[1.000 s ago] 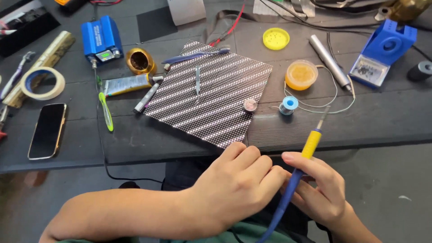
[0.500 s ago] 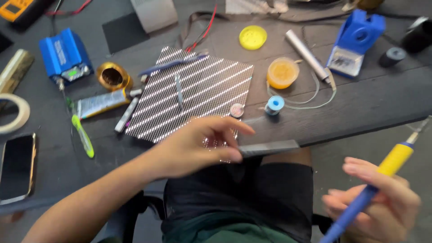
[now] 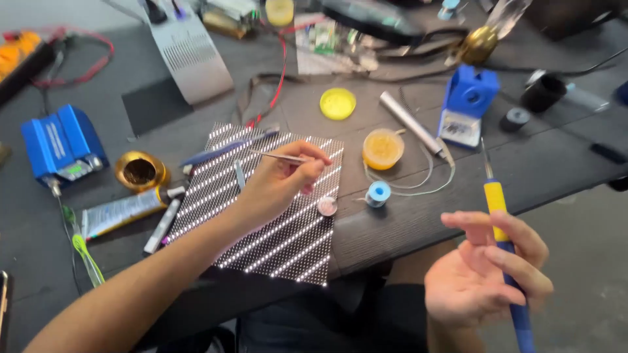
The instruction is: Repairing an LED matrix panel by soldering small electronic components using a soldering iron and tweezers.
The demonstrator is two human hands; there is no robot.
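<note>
On the dark table (image 3: 405, 229), seen from the head camera, lies a black panel (image 3: 275, 216) with diagonal rows of small bright dots, near the middle of the scene. Above this panel the left hand (image 3: 281, 180) has its fingers closed together on thin metal tweezers (image 3: 278, 156), which point to the left over the far part of the panel. At the near right, beyond the table edge, the right hand (image 3: 484, 271) holds a soldering iron (image 3: 502, 242) with a yellow and blue handle; the fingers are curled loosely around the handle, the palm faces up, and the metal tip points to the far side. Just right of the panel stand a small round tin (image 3: 326, 206) and a blue spool of solder wire (image 3: 378, 193). Farther away are an orange jar (image 3: 383, 148), a yellow lid (image 3: 337, 103) and a blue stand (image 3: 468, 104). Left of the panel I see a brass cleaning pot (image 3: 139, 171), a tube (image 3: 124, 210) and a blue station (image 3: 62, 147).
</note>
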